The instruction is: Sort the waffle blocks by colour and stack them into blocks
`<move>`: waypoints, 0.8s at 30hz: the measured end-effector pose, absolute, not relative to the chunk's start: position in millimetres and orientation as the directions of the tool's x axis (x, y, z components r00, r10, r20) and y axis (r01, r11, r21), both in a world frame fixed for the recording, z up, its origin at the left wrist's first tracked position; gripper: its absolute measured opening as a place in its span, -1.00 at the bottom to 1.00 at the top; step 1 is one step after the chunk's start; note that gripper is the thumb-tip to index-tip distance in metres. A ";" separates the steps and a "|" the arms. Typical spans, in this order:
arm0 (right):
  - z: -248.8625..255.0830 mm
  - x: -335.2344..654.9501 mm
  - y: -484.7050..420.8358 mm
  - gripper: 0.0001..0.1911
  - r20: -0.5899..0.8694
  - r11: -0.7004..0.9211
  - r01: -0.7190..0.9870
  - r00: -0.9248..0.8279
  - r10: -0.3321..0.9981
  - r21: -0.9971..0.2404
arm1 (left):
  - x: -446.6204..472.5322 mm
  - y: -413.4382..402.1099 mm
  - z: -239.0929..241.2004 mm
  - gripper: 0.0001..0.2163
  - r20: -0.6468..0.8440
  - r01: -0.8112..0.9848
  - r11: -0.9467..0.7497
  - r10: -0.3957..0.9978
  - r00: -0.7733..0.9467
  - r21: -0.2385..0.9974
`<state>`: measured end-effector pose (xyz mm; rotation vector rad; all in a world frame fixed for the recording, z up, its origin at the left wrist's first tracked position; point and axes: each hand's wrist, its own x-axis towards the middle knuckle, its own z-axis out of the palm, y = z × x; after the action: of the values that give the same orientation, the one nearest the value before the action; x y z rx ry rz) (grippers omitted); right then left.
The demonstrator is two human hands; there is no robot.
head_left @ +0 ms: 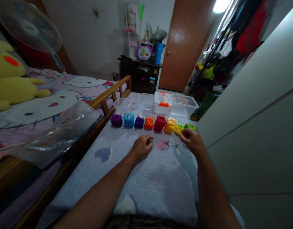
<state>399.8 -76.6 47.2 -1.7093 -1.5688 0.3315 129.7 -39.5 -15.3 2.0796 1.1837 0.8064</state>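
A row of toothed plastic cubes stands on a grey blanket point(146, 178): purple point(116, 120), blue point(128, 120), dark purple point(139, 122), orange point(149, 123), red point(160, 123), yellow-orange point(170, 125) and green point(190, 127). My right hand point(192, 141) is closed in a pinch on a flat yellow piece point(177, 129) that touches the yellow-orange cube. My left hand point(142, 146) rests on the blanket just in front of the orange cube, fingers loosely curled, holding nothing that I can see.
Clear plastic boxes point(184, 109) and a white lid with an orange latch point(163, 102) sit behind the cubes. A wooden bed rail point(108, 95), a clear plastic bag point(65, 130) and a yellow plush toy point(10, 79) lie left. A white cabinet wall point(256, 111) stands right.
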 end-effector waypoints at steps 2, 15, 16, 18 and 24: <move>59.6 401.8 -60.8 -0.79 0.343 0.023 0.734 0.290 0.893 -0.679 | 129.9 -39.9 -14.8 -0.77 0.209 0.514 -0.421 0.883 0.419 0.747; 50.4 366.5 -13.4 -0.83 0.345 -0.252 0.843 0.442 0.828 -0.475 | 128.7 -39.5 -12.9 -0.77 0.203 0.513 -0.432 0.874 0.442 0.742; 49.6 366.1 -13.7 -0.83 0.350 -0.257 0.849 0.441 0.827 -0.462 | 128.9 -39.5 -12.5 -0.77 0.201 0.515 -0.433 0.873 0.445 0.739; 48.6 365.2 -13.7 -0.83 0.362 -0.261 0.859 0.435 0.824 -0.440 | 129.1 -39.6 -11.5 -0.77 0.195 0.521 -0.434 0.871 0.451 0.734; 50.5 366.2 -18.7 -0.77 0.389 -0.239 0.867 0.422 0.819 -0.437 | 128.8 -40.3 -10.9 -0.77 0.189 0.530 -0.436 0.870 0.456 0.727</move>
<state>366.2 -18.7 50.5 -2.0818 -1.4197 -0.1041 128.8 -40.3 -10.9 2.1197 1.1633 0.7506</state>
